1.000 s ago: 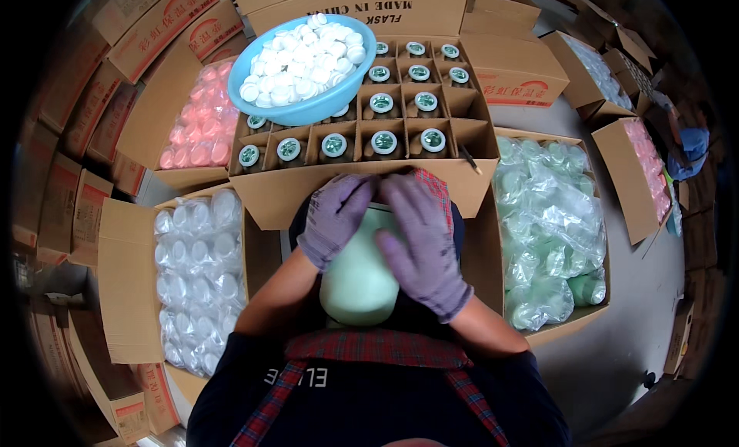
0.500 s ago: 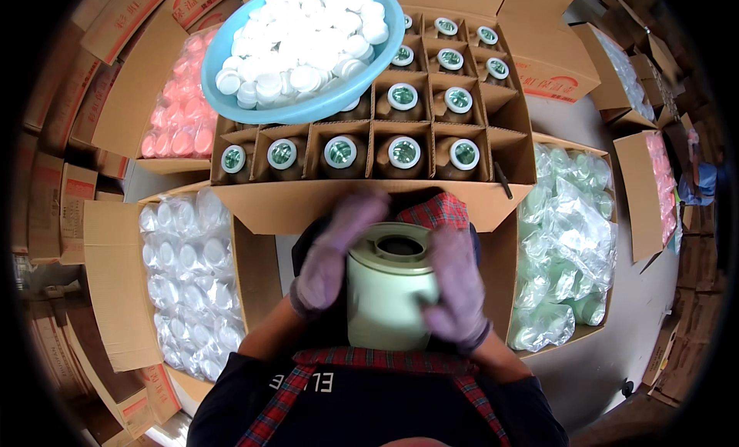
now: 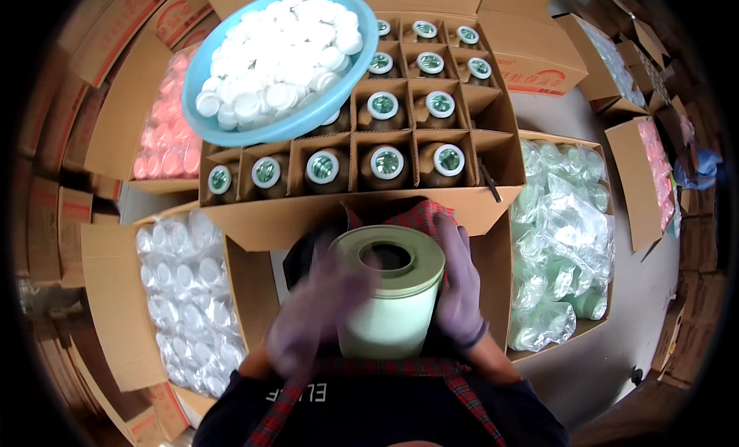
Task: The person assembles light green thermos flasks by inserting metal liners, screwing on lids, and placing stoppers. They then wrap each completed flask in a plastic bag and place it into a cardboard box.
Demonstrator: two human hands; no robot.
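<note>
A pale green vacuum flask casing (image 3: 385,324) stands upright against my apron, its olive-green top ring (image 3: 358,251) showing a round dark opening. At its left side my left hand (image 3: 319,316), in a purple glove, is smeared by motion, so its fingers cannot be made out. My gloved right hand (image 3: 460,289) lies along the casing's right side, fingers stretched out away from me; whether it presses on the casing is unclear. Just beyond is a divided carton (image 3: 369,205) holding several glass flask liners (image 3: 387,162) with white rings and shiny green tops.
A blue basin (image 3: 202,122) heaped with white caps (image 3: 281,93) rests on the carton's left part. Bagged clear-white parts (image 3: 185,274) fill a box at left, bagged pale green parts (image 3: 562,247) one at right. Bagged pink parts (image 3: 165,139) sit farther left. A dark pen-like tool (image 3: 489,179) leans in the carton's corner.
My left hand has moved from the casing's far left toward me. The right hand has shifted away from me along its side. The casing has turned, and its handle no longer shows.
</note>
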